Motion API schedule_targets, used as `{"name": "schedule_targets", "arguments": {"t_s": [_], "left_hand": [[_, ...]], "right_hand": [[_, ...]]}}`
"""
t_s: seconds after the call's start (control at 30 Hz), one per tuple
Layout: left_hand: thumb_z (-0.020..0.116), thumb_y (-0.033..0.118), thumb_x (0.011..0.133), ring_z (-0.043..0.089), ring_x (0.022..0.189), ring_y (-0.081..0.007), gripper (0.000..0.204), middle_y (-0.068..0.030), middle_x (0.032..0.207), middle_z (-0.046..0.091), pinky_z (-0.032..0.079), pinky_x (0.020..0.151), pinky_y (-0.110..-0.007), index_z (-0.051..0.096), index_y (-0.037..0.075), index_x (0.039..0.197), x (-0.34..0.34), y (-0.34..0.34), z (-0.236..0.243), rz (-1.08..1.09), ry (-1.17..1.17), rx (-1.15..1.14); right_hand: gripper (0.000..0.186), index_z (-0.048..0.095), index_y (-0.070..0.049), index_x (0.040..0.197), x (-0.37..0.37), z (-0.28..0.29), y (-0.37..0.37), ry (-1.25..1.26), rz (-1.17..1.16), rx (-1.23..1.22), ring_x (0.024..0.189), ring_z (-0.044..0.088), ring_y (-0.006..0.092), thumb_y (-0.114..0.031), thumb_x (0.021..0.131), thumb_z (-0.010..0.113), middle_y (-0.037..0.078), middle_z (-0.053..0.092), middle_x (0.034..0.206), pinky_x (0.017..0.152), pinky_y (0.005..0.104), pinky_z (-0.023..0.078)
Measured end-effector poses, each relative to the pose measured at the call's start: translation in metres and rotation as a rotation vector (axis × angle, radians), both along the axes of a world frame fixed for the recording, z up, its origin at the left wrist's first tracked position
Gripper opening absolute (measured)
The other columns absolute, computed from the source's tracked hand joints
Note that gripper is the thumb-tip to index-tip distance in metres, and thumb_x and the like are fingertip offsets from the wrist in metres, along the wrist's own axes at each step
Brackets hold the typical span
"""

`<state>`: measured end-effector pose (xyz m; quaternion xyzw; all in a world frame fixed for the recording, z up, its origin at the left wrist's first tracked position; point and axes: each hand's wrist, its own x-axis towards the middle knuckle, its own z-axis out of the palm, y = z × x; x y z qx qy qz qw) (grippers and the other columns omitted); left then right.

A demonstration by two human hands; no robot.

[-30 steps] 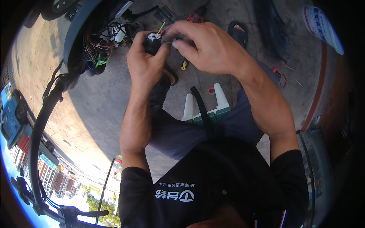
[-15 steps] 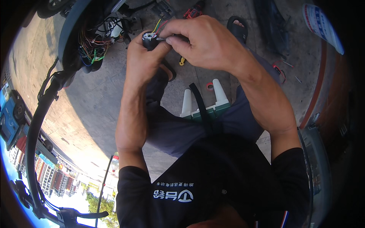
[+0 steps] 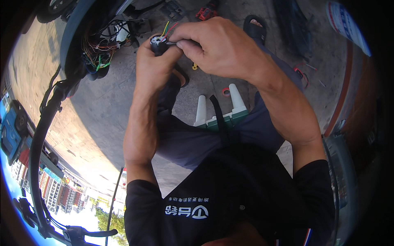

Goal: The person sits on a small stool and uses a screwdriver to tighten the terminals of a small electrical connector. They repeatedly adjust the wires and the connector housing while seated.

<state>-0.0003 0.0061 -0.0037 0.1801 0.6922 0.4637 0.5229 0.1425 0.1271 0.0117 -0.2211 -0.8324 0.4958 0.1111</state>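
Observation:
Upright in my left hand (image 3: 150,65) is a short black cylinder (image 3: 159,49) with a pale, wired top, and my fingers are wrapped round it. Yellow, green and red wires (image 3: 165,32) rise from that top. My right hand (image 3: 221,49) is close beside it, thumb and forefinger pinched on a thin grey metal piece (image 3: 170,43) whose tip reaches the cylinder's upper edge. Most of this piece is hidden by my fingers, so its exact kind does not show.
A tangle of loose wires (image 3: 98,55) hangs from the vehicle at the upper left. On the paving lie a red power tool (image 3: 206,13), a yellow-handled tool (image 3: 195,65) and a red tape roll (image 3: 226,92). A green and white stool (image 3: 230,117) stands between my legs.
The cylinder and both hands have shifted very slightly left in the view. My grips look the same, with the metal piece still at the cylinder's edge.

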Motion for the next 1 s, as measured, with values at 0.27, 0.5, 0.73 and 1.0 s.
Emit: {"name": "schedule_targets", "arguments": {"t_s": [0.27, 0.5, 0.73, 1.0], "left_hand": [[0.068, 0.003, 0.086, 0.059, 0.053, -0.0103, 0.010, -0.0009, 0.071, 0.063, 0.051, 0.040, -0.029, 0.067, 0.000, 0.096, 0.0024, 0.0018, 0.0031, 0.054, -0.126, 0.030], [0.068, 0.003, 0.086, 0.055, 0.052, -0.0063, 0.002, 0.0020, 0.067, 0.062, 0.047, 0.045, -0.025, 0.069, 0.003, 0.087, 0.0015, 0.0006, 0.0022, 0.062, -0.183, 0.032], [0.067, 0.002, 0.084, 0.053, 0.053, -0.0055, 0.004, 0.0029, 0.065, 0.060, 0.045, 0.047, -0.024, 0.068, 0.004, 0.081, 0.0031, -0.0005, 0.0060, 0.087, -0.183, -0.005], [0.069, 0.001, 0.083, 0.054, 0.054, -0.0053, 0.005, 0.0029, 0.065, 0.061, 0.044, 0.049, -0.023, 0.067, 0.005, 0.080, 0.0012, -0.0033, 0.0038, 0.091, -0.177, 0.009]], "right_hand": [[0.019, 0.070, -0.006, 0.108, 0.0010, -0.0016, -0.0006, 0.027, -0.008, -0.011, 0.070, 0.069, 0.0317, -0.012, 0.091, 0.064, 0.016, 0.068, 0.077, 0.065, 0.0400, 0.052], [0.020, 0.071, -0.006, 0.109, 0.0024, 0.0002, 0.0006, 0.028, 0.012, -0.049, 0.066, 0.066, 0.0296, -0.011, 0.092, 0.063, 0.014, 0.067, 0.073, 0.063, 0.0390, 0.050], [0.019, 0.071, -0.006, 0.109, 0.0013, 0.0010, 0.0001, 0.010, 0.027, -0.084, 0.066, 0.066, 0.0281, -0.011, 0.092, 0.062, 0.014, 0.066, 0.073, 0.064, 0.0385, 0.050], [0.020, 0.071, -0.006, 0.109, 0.0001, 0.0013, -0.0007, 0.037, 0.026, -0.096, 0.064, 0.065, 0.0254, -0.010, 0.092, 0.062, 0.013, 0.066, 0.072, 0.063, 0.0367, 0.049]]}}
